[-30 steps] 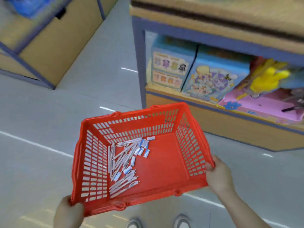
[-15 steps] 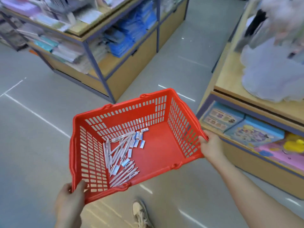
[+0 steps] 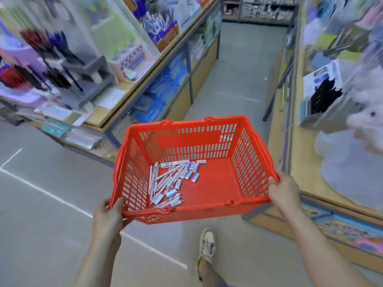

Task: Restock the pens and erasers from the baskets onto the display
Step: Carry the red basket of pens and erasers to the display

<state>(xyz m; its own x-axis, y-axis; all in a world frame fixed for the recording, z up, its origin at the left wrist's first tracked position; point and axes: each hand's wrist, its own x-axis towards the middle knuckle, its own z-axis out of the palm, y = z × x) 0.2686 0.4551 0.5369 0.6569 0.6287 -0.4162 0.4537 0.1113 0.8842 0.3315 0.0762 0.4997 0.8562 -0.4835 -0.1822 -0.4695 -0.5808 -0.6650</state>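
While the left hand (image 3: 107, 214) and right hand (image 3: 283, 190) each clasp a near corner of the basket (image 3: 186, 123), pens (image 3: 163, 183) and erasers (image 3: 191, 172) lie left of centre, nearer the left grip.

Fig. We see a red slatted basket (image 3: 217, 187). A loose heap of white pens (image 3: 163, 179) lies on the left of its floor. Small blue-and-white erasers (image 3: 191, 167) lie scattered beside and among them.
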